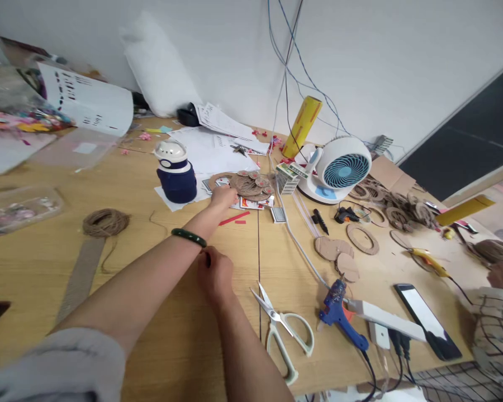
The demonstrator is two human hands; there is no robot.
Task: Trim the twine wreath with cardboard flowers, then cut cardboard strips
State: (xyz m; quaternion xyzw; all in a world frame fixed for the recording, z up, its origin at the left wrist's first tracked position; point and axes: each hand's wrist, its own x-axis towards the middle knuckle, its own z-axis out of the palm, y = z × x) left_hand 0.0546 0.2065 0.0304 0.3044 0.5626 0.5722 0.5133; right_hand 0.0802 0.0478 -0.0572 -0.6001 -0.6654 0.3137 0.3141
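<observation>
My left hand (224,196), with a dark green bangle (189,237) on its wrist, reaches forward over the table. Its fingers are curled down at the near edge of a brown ring (216,180), and their tips are hidden. Just right of it lies a pile of twine-covered pieces (249,185) on printed cards (251,204). Closer in, my right hand (216,274) is closed beside my left forearm; whatever it may hold is hidden. Red strips (235,218) lie near the cards. Open white-handled scissors (281,321) rest right of my right forearm.
A dark blue bottle (176,181) stands behind my left hand. Left lies a twine coil (105,222) on a cardboard strip (82,273). To the right are a white fan (339,162), a blue glue gun (339,312), a power strip (385,319), a phone (427,321) and cardboard rings (362,239).
</observation>
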